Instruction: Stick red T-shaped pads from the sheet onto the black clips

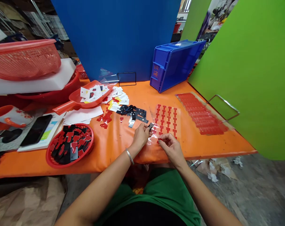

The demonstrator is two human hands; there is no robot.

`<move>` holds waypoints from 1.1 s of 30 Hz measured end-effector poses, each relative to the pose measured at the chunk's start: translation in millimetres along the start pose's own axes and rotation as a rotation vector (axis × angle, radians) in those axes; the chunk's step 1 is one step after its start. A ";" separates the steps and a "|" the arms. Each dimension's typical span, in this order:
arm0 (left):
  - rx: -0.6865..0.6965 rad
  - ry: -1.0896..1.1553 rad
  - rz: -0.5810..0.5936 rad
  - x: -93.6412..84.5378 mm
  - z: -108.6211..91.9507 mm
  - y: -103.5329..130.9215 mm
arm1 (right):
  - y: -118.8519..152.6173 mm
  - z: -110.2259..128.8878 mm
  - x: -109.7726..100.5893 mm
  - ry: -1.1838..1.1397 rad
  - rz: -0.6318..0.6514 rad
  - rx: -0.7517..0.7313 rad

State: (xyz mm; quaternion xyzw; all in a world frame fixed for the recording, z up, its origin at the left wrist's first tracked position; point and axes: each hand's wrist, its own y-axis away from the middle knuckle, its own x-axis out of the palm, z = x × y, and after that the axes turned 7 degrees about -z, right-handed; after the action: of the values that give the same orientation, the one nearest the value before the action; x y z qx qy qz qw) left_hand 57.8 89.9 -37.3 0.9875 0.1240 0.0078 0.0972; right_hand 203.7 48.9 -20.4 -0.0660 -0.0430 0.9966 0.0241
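My left hand (141, 137) pinches a small dark flat piece (151, 126) between thumb and fingers, just above the table. Close by on the right, my right hand (172, 147) has thumb and forefinger pressed together on a small red T-shaped sticker (159, 140), partly covered by the fingers. Both hands are over the near edge of a clear sheet (177, 116) bearing rows of red T-shaped stickers (168, 121). Beyond my left hand lies a loose heap of black flat pieces (135, 113).
Left of my arms stands a red basket (92, 146) of black pieces with red stickers. Loose red bits (105, 118), a red scoop (74, 105) holding white cards, a phone (36, 130) and a mug (12, 115) lie beyond. A blue crate (156, 67) and a red sheet (201, 114) are right.
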 end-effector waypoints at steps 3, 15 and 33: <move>-0.034 0.036 -0.011 -0.5 -5.0 1.0 | 1.4 -2.2 2.1 -0.055 -0.074 0.006; -0.426 0.406 0.070 -26.0 -17.0 70.6 | 14.5 -1.8 22.5 -0.092 -0.085 -0.007; -0.371 0.450 0.092 -25.8 -0.7 72.2 | 23.3 -17.5 33.6 0.033 -0.068 -0.028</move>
State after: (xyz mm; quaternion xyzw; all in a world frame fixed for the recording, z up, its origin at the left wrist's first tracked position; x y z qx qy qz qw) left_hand 50.3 15.0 -22.3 0.9309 0.0938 0.2535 0.2458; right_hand 171.8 29.0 -44.1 -0.0815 -0.0589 0.9933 0.0578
